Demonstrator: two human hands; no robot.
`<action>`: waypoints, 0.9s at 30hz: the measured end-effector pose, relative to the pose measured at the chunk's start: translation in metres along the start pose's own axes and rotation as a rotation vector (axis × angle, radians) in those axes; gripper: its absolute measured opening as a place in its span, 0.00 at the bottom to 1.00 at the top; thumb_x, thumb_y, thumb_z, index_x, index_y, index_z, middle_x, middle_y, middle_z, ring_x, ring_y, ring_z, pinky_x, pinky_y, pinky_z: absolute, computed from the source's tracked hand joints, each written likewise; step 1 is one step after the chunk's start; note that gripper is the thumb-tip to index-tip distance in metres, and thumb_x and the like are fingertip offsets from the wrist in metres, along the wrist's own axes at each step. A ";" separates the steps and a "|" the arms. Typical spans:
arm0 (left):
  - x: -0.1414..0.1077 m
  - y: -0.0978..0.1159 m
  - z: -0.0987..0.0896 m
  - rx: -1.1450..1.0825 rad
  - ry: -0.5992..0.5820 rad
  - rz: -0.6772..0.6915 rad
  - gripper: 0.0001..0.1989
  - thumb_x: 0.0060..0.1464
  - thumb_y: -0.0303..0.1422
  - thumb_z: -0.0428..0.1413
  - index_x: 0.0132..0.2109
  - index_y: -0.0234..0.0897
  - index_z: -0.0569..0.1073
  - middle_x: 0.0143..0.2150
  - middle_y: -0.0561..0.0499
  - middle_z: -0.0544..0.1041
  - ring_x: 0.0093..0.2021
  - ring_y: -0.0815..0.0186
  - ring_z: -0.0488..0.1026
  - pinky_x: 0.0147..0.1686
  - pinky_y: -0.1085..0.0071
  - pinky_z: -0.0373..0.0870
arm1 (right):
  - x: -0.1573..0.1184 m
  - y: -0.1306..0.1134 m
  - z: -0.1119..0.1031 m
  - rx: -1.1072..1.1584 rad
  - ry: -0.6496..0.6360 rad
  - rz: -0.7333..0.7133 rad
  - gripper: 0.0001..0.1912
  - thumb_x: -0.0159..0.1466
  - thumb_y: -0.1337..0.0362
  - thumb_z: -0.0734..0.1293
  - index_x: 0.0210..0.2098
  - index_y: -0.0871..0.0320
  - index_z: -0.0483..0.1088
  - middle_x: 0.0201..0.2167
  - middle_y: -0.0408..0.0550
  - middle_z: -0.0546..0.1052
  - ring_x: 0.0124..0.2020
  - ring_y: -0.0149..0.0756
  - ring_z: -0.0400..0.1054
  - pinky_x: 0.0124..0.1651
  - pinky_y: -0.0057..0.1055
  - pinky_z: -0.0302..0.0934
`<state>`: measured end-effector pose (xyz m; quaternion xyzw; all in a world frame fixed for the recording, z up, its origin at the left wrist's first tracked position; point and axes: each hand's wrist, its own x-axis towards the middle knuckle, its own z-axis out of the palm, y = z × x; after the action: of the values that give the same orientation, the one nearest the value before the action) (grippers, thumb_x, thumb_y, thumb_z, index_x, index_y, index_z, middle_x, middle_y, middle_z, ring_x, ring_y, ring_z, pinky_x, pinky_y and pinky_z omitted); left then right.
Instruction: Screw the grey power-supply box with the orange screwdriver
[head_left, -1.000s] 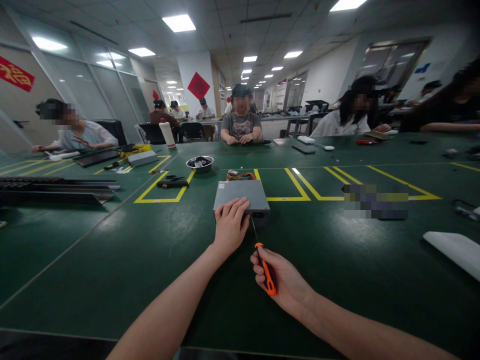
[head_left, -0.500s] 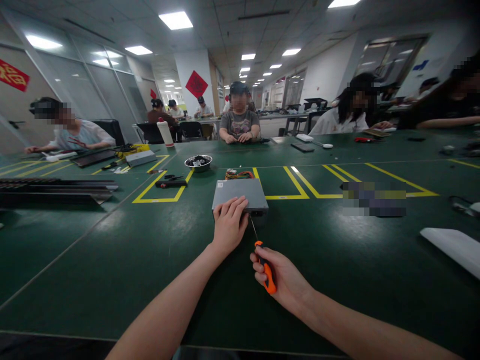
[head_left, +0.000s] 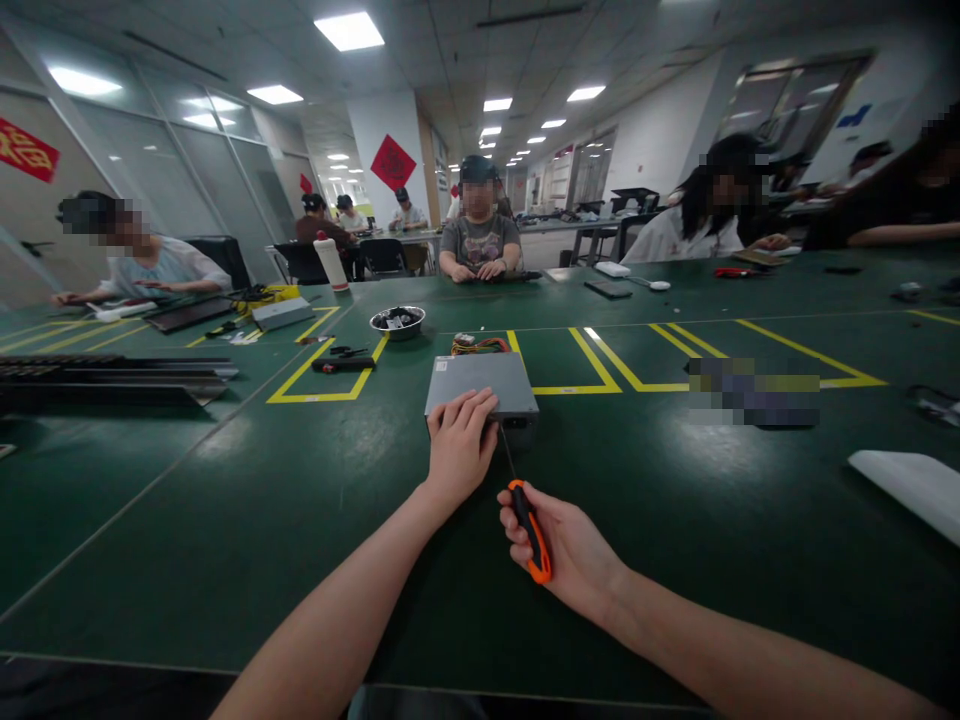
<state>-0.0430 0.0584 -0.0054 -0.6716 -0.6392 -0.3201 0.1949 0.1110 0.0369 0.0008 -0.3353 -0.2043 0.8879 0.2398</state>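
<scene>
A grey metal box [head_left: 480, 378] with a socket on its near side lies on the green table [head_left: 300, 560], and coloured wires [head_left: 487, 346] come out behind it. My left hand [head_left: 462, 440] rests on the box's near left part, fingers spread over the top and front edge. In my right hand [head_left: 555, 540] is an orange and black screwdriver [head_left: 531, 530], gripped by its handle. Its thin shaft points away from me to the near face of the box, beside my left fingertips. The tip's exact contact point is too small to tell.
A metal bowl [head_left: 397, 322] of small dark parts stands behind left, near a black tool [head_left: 343, 365]. Long dark metal strips [head_left: 150, 380] lie at left, a white object [head_left: 911, 490] at right. People sit across the table.
The screwdriver handle has turned a little in my right hand. My left hand stays on the box. The whole view has shifted slightly.
</scene>
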 end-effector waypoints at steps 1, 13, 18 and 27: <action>0.000 0.000 0.000 0.001 -0.002 0.001 0.16 0.56 0.31 0.48 0.52 0.43 0.64 0.55 0.51 0.68 0.56 0.62 0.61 0.52 0.59 0.51 | 0.001 -0.001 -0.001 -0.008 -0.009 0.002 0.15 0.63 0.61 0.57 0.31 0.65 0.68 0.21 0.45 0.66 0.20 0.23 0.56 0.21 0.20 0.51; 0.002 -0.001 0.003 0.018 -0.012 0.010 0.15 0.57 0.32 0.47 0.52 0.42 0.64 0.55 0.50 0.68 0.56 0.61 0.61 0.52 0.60 0.51 | -0.014 -0.012 -0.020 -0.020 -0.010 -0.018 0.17 0.63 0.59 0.55 0.24 0.62 0.65 0.15 0.43 0.63 0.15 0.22 0.51 0.18 0.18 0.45; 0.002 -0.001 0.004 0.007 -0.011 0.010 0.15 0.57 0.32 0.48 0.52 0.42 0.64 0.55 0.51 0.68 0.56 0.61 0.61 0.52 0.59 0.51 | -0.009 -0.011 -0.025 0.003 -0.036 -0.020 0.16 0.62 0.58 0.56 0.25 0.62 0.65 0.16 0.43 0.63 0.16 0.22 0.52 0.18 0.18 0.45; 0.002 -0.001 0.004 -0.005 -0.011 0.012 0.15 0.57 0.31 0.48 0.52 0.42 0.64 0.56 0.51 0.68 0.56 0.61 0.61 0.52 0.60 0.51 | -0.006 -0.013 -0.026 0.020 -0.028 -0.023 0.15 0.62 0.58 0.58 0.26 0.63 0.65 0.18 0.43 0.64 0.17 0.22 0.53 0.19 0.18 0.47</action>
<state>-0.0436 0.0621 -0.0072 -0.6777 -0.6352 -0.3169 0.1919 0.1368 0.0493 -0.0077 -0.3182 -0.2026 0.8916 0.2505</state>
